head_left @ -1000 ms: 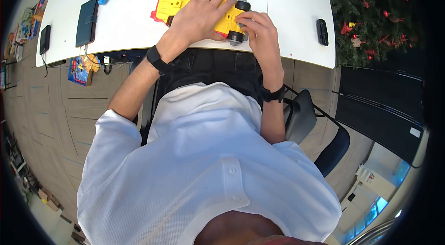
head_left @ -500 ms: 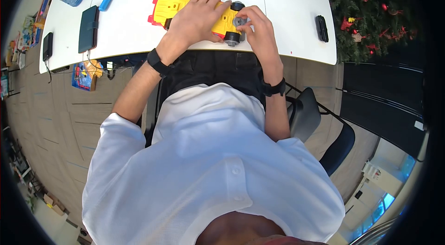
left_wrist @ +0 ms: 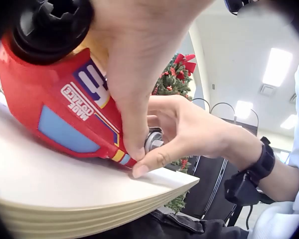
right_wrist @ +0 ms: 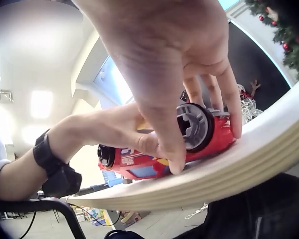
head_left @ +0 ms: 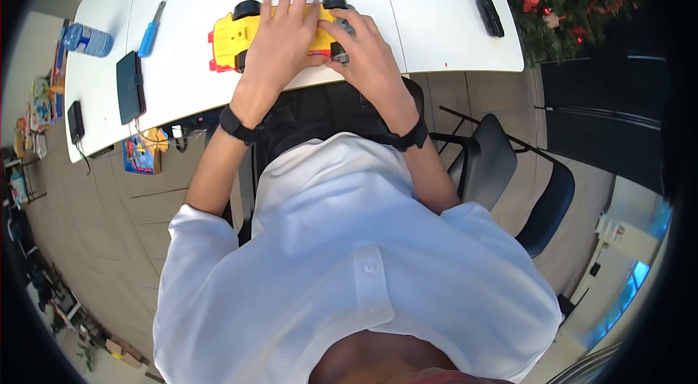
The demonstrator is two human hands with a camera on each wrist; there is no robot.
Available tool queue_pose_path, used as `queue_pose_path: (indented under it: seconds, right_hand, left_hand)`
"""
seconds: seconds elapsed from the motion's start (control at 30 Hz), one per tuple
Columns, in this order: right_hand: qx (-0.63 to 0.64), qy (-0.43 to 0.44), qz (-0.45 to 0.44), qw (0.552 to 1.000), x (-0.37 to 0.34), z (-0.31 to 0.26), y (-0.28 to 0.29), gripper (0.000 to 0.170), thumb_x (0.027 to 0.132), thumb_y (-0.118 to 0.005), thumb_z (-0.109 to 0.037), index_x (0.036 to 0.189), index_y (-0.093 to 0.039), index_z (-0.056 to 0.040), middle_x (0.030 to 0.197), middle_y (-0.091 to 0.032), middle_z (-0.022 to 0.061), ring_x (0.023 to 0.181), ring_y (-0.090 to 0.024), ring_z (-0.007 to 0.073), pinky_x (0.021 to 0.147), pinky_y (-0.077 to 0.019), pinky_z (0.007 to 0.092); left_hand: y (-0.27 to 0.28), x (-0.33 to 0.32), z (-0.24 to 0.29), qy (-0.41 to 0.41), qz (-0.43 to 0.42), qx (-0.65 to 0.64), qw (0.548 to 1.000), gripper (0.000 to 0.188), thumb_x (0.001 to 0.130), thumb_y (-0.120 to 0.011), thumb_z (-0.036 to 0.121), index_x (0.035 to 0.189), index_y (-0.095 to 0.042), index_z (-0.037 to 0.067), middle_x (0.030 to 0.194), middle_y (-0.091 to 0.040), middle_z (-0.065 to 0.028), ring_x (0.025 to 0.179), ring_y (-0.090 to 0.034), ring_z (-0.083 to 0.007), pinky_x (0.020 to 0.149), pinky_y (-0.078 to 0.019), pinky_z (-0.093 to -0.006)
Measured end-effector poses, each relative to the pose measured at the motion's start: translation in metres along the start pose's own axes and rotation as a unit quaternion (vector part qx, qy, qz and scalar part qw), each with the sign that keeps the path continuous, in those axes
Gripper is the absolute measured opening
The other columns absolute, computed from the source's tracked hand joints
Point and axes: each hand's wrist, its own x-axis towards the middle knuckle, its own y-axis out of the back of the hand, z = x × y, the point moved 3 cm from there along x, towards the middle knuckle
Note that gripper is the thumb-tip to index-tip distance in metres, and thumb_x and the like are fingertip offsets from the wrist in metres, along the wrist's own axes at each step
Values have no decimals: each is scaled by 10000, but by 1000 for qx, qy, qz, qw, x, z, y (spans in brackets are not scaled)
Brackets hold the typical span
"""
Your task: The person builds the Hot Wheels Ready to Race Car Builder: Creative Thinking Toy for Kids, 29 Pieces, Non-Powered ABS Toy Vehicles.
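Note:
A toy race car [head_left: 236, 37] lies upside down near the table's front edge, its yellow underside up and red body below. My left hand [head_left: 280, 50] holds it across the middle, with the thumb against the red side [left_wrist: 84, 104] and the fingers over the far side. My right hand [head_left: 374, 68] grips the right end, thumb on the near side and fingers reaching over and beyond. Between that thumb and fingers shows a black wheel with a grey hub [right_wrist: 194, 127]. A grey part [head_left: 345, 23] on the underside is partly hidden by the right fingers.
On the white table [head_left: 189, 86] lie a blue-handled screwdriver [head_left: 149, 39], a dark wallet-like case [head_left: 131, 86], a small black device [head_left: 75, 122] with a cable, and a black case [head_left: 491, 17] at right. A water bottle [head_left: 87, 41] lies far left. A decorated Christmas tree [head_left: 560, 13] stands beyond the right edge.
My right hand has gone from fingering the grey part with its fingertips to spanning the car's right end. The left hand stays on the car. The whole head view has shifted.

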Motion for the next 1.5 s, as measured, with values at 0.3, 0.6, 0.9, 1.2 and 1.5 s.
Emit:
queue_pose_path:
  seconds: [0.3,0.6,0.9,1.2,1.5]
  right_hand:
    - [6,3,-35,999,17,11,29,572,657,-846,-185,1178,-636,-74,1069,-685,123,1018,-651,332,872,-561,433]
    - [97,8,-28,995,27,55,56,405,793,-788,-264,1106,-645,-51,925,-734,173,817,-714,343,737,-577,397]
    - [165,-121,63,977,26,102,43,563,1011,-590,-460,1267,-533,37,919,-717,256,770,-733,311,657,-575,385]
    - [37,-123,129,983,5,168,45,475,905,-745,-369,1176,-663,12,891,-679,191,818,-685,307,783,-558,407]
    - [-318,-430,48,844,-46,265,112,476,866,-755,-349,1189,-668,-11,1425,-438,180,1298,-398,418,1035,-405,571]
  left_hand:
    - [29,-2,4,58,25,10,998,705,688,-856,447,1267,-655,99,1324,-545,-106,1348,-446,-325,1103,-322,-666]
    - [19,15,4,54,111,-146,982,843,666,-843,478,1366,-580,89,1414,-479,-167,1391,-381,-419,1162,-280,-601]
    - [-19,52,5,-66,79,-129,986,1133,568,-965,323,1529,-380,192,1492,-443,-85,1462,-325,-336,1223,-191,-567]
    - [-37,88,-18,-132,39,-124,983,961,576,-959,376,1418,-536,185,1364,-580,-43,1317,-488,-274,1151,-362,-451]
    - [-35,71,-28,-75,-41,-102,991,1005,548,-943,463,1427,-549,175,1351,-601,-76,1302,-516,-278,1168,-361,-459]
